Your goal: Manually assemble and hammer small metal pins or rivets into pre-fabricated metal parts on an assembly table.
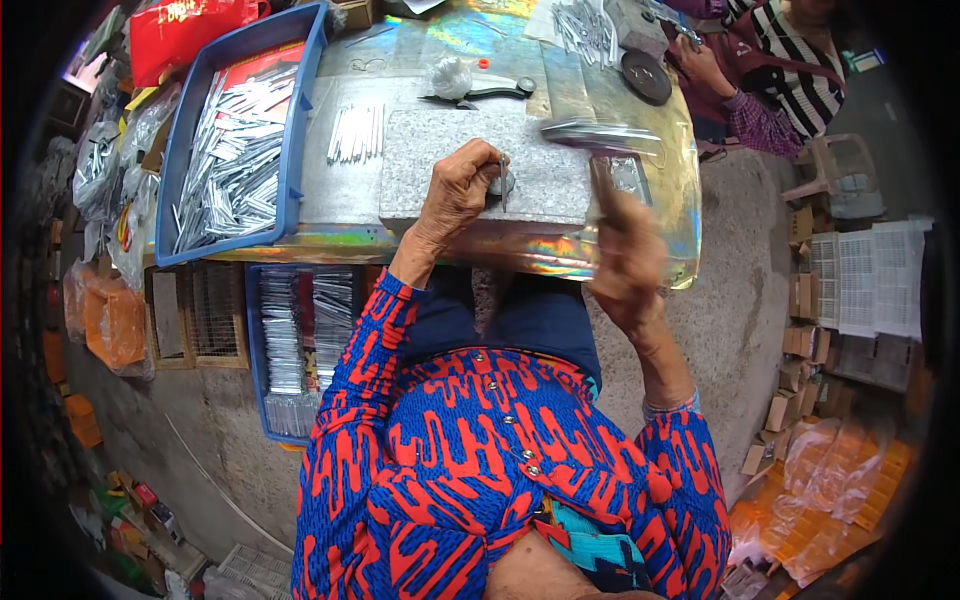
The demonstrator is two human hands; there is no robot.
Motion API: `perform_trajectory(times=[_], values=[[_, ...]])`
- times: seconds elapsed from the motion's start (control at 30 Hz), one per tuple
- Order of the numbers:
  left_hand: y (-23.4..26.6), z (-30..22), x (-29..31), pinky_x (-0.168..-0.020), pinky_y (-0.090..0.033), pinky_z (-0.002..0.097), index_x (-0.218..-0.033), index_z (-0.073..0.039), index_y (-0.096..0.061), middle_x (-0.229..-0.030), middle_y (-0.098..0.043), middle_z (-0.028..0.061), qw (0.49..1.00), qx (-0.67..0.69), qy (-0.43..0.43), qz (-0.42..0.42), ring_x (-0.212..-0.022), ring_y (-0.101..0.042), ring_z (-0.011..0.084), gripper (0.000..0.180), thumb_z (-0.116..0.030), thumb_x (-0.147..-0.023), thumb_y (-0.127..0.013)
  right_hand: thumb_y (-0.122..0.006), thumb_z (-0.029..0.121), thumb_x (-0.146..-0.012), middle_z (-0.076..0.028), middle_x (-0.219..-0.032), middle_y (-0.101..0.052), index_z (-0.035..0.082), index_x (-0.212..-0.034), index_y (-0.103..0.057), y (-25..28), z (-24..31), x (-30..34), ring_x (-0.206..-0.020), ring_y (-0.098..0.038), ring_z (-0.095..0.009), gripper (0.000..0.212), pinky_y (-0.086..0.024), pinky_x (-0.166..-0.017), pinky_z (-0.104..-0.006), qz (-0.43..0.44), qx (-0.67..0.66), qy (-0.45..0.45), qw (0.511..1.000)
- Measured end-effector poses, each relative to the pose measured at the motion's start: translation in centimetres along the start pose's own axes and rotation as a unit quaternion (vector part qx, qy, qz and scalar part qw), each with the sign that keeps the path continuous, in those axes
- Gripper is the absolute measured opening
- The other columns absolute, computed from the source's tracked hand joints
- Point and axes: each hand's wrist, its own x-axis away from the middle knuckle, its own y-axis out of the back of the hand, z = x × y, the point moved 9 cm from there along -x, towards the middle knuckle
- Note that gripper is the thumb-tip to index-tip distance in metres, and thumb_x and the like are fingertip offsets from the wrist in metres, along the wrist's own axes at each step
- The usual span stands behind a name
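Note:
On the grey stone slab point(425, 135) in front of me, my left hand point(455, 195) is closed, pinching a thin metal strip point(504, 185). A small round grey piece point(511, 183) shows beside that strip, partly covered by it. My right hand point(635, 265) is wrapped round the handle of a hammer point(600, 134); both are smeared by motion. The hammer head is up and to the right of the strip, apart from it. Left of the slab lies a neat row of slim silvery strips point(355, 134).
A blue tray point(299, 130) heaped with silvery strips stands at the table's left. Black-handled pliers or cutters point(495, 91) lie beyond the slab, near a dark disc point(646, 78). Another blue tray point(258, 350) sits below the table. A co-worker's hand point(703, 68) is at far right.

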Motion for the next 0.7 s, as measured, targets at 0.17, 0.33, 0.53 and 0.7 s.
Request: perform_trajectory(times=[0.17,0.33,0.53,0.7], values=[[0.2,0.5,0.2,-0.057,-0.042,0.0284,-0.079,0.0,-0.053,-0.071,-0.053,0.0111,0.999,-0.042,0.003,0.011,-0.063,-0.055,0.0223,0.003,0.002,-0.076,-0.055,-0.056,0.011,-0.083,-0.017,-0.059,-0.048,0.003,-0.085,-0.048,-2.8,-3.3,2.2,-0.05,-0.053,-0.031,0.012,-0.036,-0.042,-0.0361,0.159,0.063,-0.149,0.974],[0.2,0.5,0.4,-0.06,-0.043,0.0218,-0.083,0.001,-0.057,-0.075,-0.057,0.0061,1.0,-0.026,0.0,0.01,-0.068,-0.055,0.0109,0.004,0.002,-0.08,-0.054,-0.051,0.016,-0.089,-0.011,-0.051,-0.045,0.003,-0.078,-0.047,-3.6,-8.3,5.0,-0.042,-0.046,-0.018,0.018,-0.033,-0.04,-0.0329,0.1,-0.085,-0.311,0.941],[-0.3,0.5,0.4,-0.062,-0.045,0.0223,-0.085,0.002,-0.058,-0.074,-0.057,0.0055,0.999,-0.011,0.025,0.018,-0.068,-0.057,0.0117,0.006,0.0,-0.082,-0.053,-0.046,0.025,-0.092,0.001,-0.054,-0.042,0.002,-0.078,-0.049,-6.7,-10.0,10.2,-0.038,-0.036,-0.005,0.027,-0.028,-0.033,-0.0197,0.095,-0.318,-0.499,0.801],[0.2,1.7,0.4,-0.049,-0.041,0.0183,-0.085,-0.001,-0.06,-0.067,-0.058,0.0017,0.993,0.041,0.105,-0.018,-0.056,-0.051,0.0061,0.01,-0.009,-0.085,-0.055,-0.046,0.029,-0.091,-0.007,-0.052,-0.05,0.003,-0.074,-0.046,-6.8,-10.5,11.0,-0.039,-0.05,-0.017,0.031,-0.035,-0.033,-0.0296,0.201,-0.223,-0.509,0.807]])
